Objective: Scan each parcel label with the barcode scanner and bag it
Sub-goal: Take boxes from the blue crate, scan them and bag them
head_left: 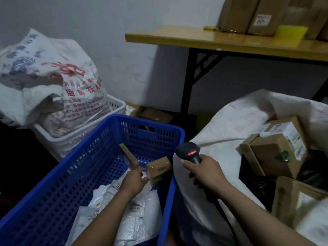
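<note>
My left hand [136,178] touches a small cardboard parcel [158,168] in the far right corner of the blue crate [53,183]; I cannot tell if it grips. Just right of the crate, my right hand [204,171] clasps the barcode scanner [190,151]. I should lift 1 parcel and turn its label toward the scanner.

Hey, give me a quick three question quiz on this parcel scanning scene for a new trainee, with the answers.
1. Which hand holds the barcode scanner? A) left B) right
2. True or false: the left hand hangs outside the blue crate.
3. Fill in: the scanner's light glows ____.
Key: 1 B, the right hand. 2 False, it reaches inside and grips a small cardboard box. 3 red.
</note>
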